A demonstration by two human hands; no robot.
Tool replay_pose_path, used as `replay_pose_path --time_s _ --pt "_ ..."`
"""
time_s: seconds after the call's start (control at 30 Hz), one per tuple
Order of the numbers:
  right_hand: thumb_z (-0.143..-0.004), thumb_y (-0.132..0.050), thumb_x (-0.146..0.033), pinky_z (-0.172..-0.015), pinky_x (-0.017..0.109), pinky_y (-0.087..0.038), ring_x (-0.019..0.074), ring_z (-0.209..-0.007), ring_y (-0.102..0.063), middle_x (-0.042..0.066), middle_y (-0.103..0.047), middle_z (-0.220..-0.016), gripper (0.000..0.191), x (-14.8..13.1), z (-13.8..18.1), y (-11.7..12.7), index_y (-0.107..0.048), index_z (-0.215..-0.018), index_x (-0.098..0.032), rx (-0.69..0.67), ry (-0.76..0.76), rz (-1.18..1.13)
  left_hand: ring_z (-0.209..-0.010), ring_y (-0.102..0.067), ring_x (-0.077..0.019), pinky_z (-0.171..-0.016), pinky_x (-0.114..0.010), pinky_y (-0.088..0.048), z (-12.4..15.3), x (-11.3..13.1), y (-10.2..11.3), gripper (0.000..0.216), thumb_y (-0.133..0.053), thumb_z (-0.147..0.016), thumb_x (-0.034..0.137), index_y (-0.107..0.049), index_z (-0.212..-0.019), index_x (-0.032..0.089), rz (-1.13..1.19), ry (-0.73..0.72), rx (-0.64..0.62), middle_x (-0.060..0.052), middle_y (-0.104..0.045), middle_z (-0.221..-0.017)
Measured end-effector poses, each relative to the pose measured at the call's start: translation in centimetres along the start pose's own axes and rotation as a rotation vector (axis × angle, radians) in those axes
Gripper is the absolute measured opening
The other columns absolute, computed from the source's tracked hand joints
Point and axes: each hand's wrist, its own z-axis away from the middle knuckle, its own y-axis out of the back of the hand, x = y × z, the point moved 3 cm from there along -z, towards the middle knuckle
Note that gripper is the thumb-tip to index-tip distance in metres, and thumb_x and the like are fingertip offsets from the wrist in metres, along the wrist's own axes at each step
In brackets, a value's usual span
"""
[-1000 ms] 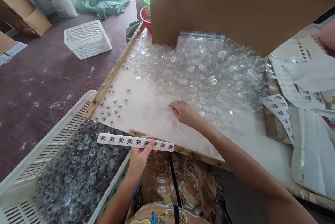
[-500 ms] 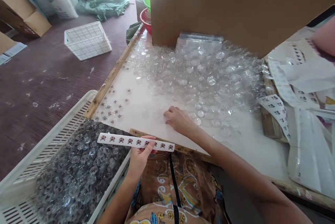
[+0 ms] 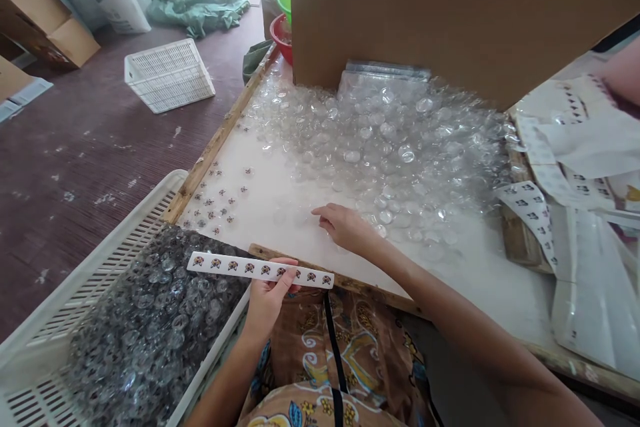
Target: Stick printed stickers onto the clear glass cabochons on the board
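Right hand [image 3: 350, 227] slid left, fingers loose, empty; clear round plastic domes [image 3: 385, 216] beside fingertips. Left hand [image 3: 267, 300] pinches white sticker strip [image 3: 260, 269]; isolate one dome.

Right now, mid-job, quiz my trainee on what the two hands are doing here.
1. True or false: the left hand holds the sticker strip.
2. Fill in: the crate stands on the person's ____ side.
3. The right hand rests on: A the white board, B the crate, C the sticker strip.
Key: 1 true; 2 left; 3 A.
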Motion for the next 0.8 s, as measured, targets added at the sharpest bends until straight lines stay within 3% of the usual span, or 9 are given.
replay_pose_path --time_s 0.13,0.3,0.47,0.6,0.8 --pt "-0.088 -0.054 -0.006 -0.078 0.028 -0.047 0.0176 -0.086 -0.063 0.008 -0.067 -0.097 0.033 0.6 -0.1 0.4 -0.059 -0.119 -0.014 -0.047 -0.033 -0.108 -0.069 -0.065 -0.0164 -0.062 -0.025 -0.057 -0.2 0.3 -0.1 0.030 -0.074 -0.078 0.039 -0.071 -0.095 0.015 -0.010 0.004 0.001 -0.005 -0.070 -0.080" --pt "-0.088 -0.060 -0.013 -0.080 0.031 -0.046 0.0200 -0.091 -0.062 0.011 -0.062 -0.108 0.024 0.9 0.8 1.6 -0.062 -0.113 -0.015 0.020 -0.051 -0.002 -0.063 -0.063 -0.0153 -0.060 -0.026 -0.056 -0.4 0.5 -0.2 0.032 -0.075 -0.077 0.040 -0.071 -0.095 0.014 -0.009 -0.001 0.015 -0.005 -0.070 -0.079" --pt "-0.085 -0.066 -0.015 -0.079 0.031 -0.044 0.0244 -0.099 -0.059 0.010 -0.062 -0.104 0.017 0.2 2.6 0.7 -0.064 -0.102 -0.017 -0.053 -0.056 0.139 -0.067 -0.063 -0.0166 -0.061 -0.026 -0.057 -0.4 0.5 -0.3 0.030 -0.076 -0.076 0.039 -0.072 -0.093 0.015 -0.006 -0.002 0.010 -0.004 -0.069 -0.077" --pt "-0.090 -0.058 -0.012 -0.074 0.029 -0.043 0.0219 -0.094 -0.059 0.009 -0.062 -0.100 0.012 -0.3 2.6 -0.3 -0.064 -0.099 -0.016 -0.060 -0.063 0.161 -0.065 -0.062 -0.0156 -0.060 -0.025 -0.056 -0.2 0.5 -0.5 0.030 -0.076 -0.076 0.040 -0.072 -0.093 0.016 -0.001 -0.002 0.002 -0.003 -0.068 -0.076" --pt "-0.092 -0.047 -0.006 -0.072 0.028 -0.041 0.0211 -0.090 -0.057 0.010 -0.062 -0.098 0.021 0.5 2.8 -0.8 -0.064 -0.099 -0.016 0.071 -0.022 0.216 -0.064 -0.063 -0.0145 -0.062 -0.024 -0.054 0.3 0.1 -0.1 0.028 -0.073 -0.079 0.038 -0.070 -0.095 0.016 -0.001 -0.011 -0.014 -0.002 -0.069 -0.076"
